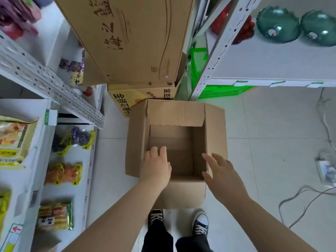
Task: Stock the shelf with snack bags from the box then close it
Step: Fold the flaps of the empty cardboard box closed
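An open cardboard box (138,142) stands on the floor in front of my feet, and no bags show inside it. Its far flap (174,113) folds inward over the opening, while the side and near flaps hang outward. My left hand (156,166) reaches over the box's left edge with its fingers loosely extended, holding nothing. My right hand (220,171) hovers above the right edge, fingers straight and apart. Snack bags (63,173) lie in a row on the white shelf (89,171) at my left.
Larger cardboard boxes (131,42) are stacked right behind the open box. A white rack (272,70) with green glass dishes (278,24) stands at the right, green baskets (223,91) under it. Cables and a power strip (325,170) lie on the tiled floor at right.
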